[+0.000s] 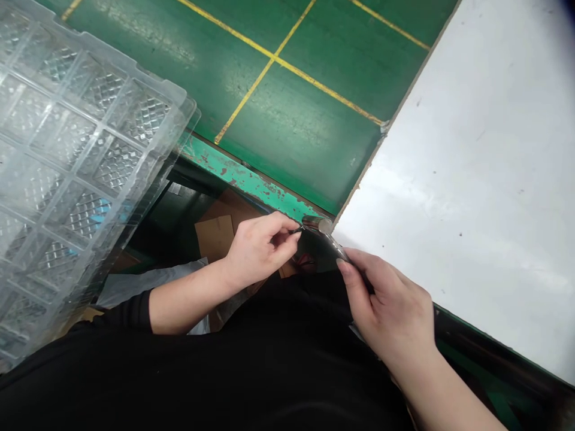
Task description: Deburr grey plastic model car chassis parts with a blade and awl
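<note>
My right hand (pixel 390 299) grips a shiny, curved metal handle (pixel 336 246) between thumb and fingers. At its far end is a short round cylinder (pixel 318 224) with a flat, pale end face. My left hand (pixel 265 245) is closed in a pinch just left of that cylinder. A tiny dark piece shows at its fingertips, too small to name. Both hands are in front of my body, above the gap at the bench's near edge.
A green bench top (pixel 251 90) with yellow lines lies ahead. A white board (pixel 471 179) covers its right side. On the left stand clear compartment boxes (pixel 101 129) of small metal parts. Below the chipped green edge (pixel 242 179) are cardboard (pixel 214 238) and plastic sheeting (pixel 148 284).
</note>
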The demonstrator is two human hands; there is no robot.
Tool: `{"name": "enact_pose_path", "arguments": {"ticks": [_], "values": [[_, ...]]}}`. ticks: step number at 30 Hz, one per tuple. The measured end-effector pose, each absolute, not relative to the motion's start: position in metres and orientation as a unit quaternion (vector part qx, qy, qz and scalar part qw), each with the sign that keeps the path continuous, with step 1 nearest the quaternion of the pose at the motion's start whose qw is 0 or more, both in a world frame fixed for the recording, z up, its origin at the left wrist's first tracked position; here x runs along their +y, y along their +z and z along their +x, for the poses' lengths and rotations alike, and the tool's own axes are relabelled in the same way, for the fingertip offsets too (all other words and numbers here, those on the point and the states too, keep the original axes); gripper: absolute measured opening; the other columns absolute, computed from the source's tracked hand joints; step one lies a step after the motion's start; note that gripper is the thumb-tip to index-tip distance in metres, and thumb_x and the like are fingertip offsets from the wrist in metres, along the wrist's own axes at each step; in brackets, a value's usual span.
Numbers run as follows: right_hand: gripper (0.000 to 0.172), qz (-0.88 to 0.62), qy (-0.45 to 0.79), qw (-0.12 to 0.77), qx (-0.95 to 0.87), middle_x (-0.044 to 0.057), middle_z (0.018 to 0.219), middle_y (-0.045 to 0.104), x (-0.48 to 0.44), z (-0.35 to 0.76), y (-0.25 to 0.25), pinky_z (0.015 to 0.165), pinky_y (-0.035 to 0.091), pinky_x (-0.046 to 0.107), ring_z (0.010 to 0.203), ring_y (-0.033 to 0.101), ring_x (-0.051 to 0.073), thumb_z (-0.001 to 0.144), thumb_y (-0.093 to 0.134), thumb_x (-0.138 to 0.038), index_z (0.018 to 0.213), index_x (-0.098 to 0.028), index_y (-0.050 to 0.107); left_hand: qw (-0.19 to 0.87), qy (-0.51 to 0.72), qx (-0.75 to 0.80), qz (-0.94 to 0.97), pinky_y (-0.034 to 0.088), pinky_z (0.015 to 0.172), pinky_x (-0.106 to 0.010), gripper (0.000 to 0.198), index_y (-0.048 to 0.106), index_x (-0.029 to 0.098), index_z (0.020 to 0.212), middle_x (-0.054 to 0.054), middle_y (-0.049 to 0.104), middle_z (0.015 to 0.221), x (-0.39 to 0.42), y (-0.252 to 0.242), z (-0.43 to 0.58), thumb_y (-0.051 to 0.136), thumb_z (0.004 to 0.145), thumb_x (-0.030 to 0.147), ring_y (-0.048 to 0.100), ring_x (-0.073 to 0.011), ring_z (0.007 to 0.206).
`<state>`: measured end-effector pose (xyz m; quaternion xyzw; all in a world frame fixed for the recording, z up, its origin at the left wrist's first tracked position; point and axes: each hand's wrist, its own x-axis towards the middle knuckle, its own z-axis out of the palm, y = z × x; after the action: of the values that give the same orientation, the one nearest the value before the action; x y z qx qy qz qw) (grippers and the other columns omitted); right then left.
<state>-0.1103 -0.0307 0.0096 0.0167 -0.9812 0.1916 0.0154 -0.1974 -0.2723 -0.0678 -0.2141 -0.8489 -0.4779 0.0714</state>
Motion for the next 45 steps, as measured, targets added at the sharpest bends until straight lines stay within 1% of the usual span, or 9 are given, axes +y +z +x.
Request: {"name": "enact_pose_path", "arguments": {"ticks": [3,10,14,18,21,27,31,41,45], "values": [[0.031,0.031,0.19,0.003,-0.981,0.009,0.109,0.092,-0.0296,-0.1114,0.01,0.073,0.065,0.031,0.086,0.088,0.025,0.125,0.063,-0.041,0.135,-0.023,0.086,0.076,-0.479,-0.848,-0.214,0.062,0.069,-0.023,0.004,0.08,0.023,0.106,0.005,0.082,0.079,-0.272,-0.0682,-0.1974,0.082,0.104,0.021,0.077,-0.0122,0.065],[0.028,0.031,0.181,0.007,-0.983,0.009,0.109,0.092,-0.0283,-0.1103,0.0097,0.072,0.064,0.031,0.084,0.087,0.024,0.125,0.064,-0.04,0.133,-0.023,0.086,0.062,-0.473,-0.854,-0.208,0.063,0.07,-0.025,0.002,0.081,0.024,0.107,0.003,0.085,0.083,-0.2739,-0.0687,-0.1963,0.081,0.105,0.024,0.079,-0.014,0.067],[0.026,0.039,0.177,0.033,-0.983,0.008,0.109,0.093,-0.0288,-0.1093,0.0105,0.071,0.063,0.03,0.085,0.088,0.023,0.124,0.067,-0.039,0.132,-0.023,0.087,0.066,-0.476,-0.85,-0.214,0.062,0.071,-0.024,0.003,0.081,0.023,0.107,0.003,0.085,0.083,-0.2737,-0.0677,-0.197,0.081,0.104,0.023,0.079,-0.0133,0.068],[0.027,0.051,0.175,0.033,-0.983,0.007,0.108,0.093,-0.0284,-0.1106,0.009,0.069,0.063,0.029,0.082,0.088,0.022,0.125,0.066,-0.038,0.133,-0.022,0.086,0.064,-0.475,-0.851,-0.214,0.062,0.071,-0.024,0.003,0.081,0.023,0.106,0.003,0.085,0.082,-0.2734,-0.0665,-0.1982,0.081,0.103,0.022,0.079,-0.0135,0.068],[0.025,0.06,0.178,0.062,-0.98,0.005,0.105,0.092,-0.0274,-0.1117,0.0062,0.068,0.062,0.028,0.079,0.087,0.021,0.124,0.068,-0.039,0.131,-0.023,0.086,0.066,-0.48,-0.847,-0.22,0.06,0.071,-0.023,0.003,0.081,0.021,0.106,0.003,0.083,0.081,-0.2734,-0.0659,-0.1994,0.082,0.103,0.021,0.078,-0.013,0.067],[0.024,0.07,0.18,0.07,-0.979,0.006,0.103,0.091,-0.0263,-0.1132,0.0047,0.066,0.061,0.028,0.077,0.086,0.02,0.124,0.068,-0.038,0.13,-0.022,0.085,0.069,-0.487,-0.842,-0.221,0.059,0.069,-0.023,0.002,0.08,0.021,0.104,0.004,0.081,0.078,-0.2728,-0.0657,-0.2014,0.082,0.103,0.021,0.076,-0.0125,0.066],[0.024,0.078,0.174,0.048,-0.98,0.006,0.105,0.091,-0.0262,-0.1148,0.0079,0.065,0.061,0.027,0.076,0.086,0.02,0.124,0.067,-0.036,0.133,-0.021,0.084,0.067,-0.49,-0.839,-0.224,0.059,0.069,-0.023,0.002,0.08,0.021,0.104,0.004,0.081,0.078,-0.2726,-0.0655,-0.202,0.082,0.103,0.022,0.076,-0.0123,0.066],[0.025,0.07,0.176,0.061,-0.98,0.005,0.098,0.089,-0.0269,-0.1132,0.0075,0.065,0.059,0.028,0.075,0.084,0.021,0.125,0.066,-0.039,0.128,-0.022,0.084,0.063,-0.491,-0.838,-0.228,0.059,0.068,-0.023,0.001,0.081,0.021,0.105,0.004,0.08,0.078,-0.2726,-0.0663,-0.2032,0.081,0.104,0.022,0.076,-0.0124,0.066],[0.025,0.068,0.171,0.045,-0.982,0.005,0.099,0.09,-0.0265,-0.1123,0.009,0.065,0.058,0.029,0.074,0.084,0.021,0.125,0.065,-0.04,0.127,-0.023,0.084,0.066,-0.489,-0.84,-0.224,0.059,0.069,-0.024,0.002,0.081,0.021,0.105,0.004,0.081,0.079,-0.2731,-0.067,-0.2028,0.08,0.104,0.023,0.076,-0.0128,0.067]]}}
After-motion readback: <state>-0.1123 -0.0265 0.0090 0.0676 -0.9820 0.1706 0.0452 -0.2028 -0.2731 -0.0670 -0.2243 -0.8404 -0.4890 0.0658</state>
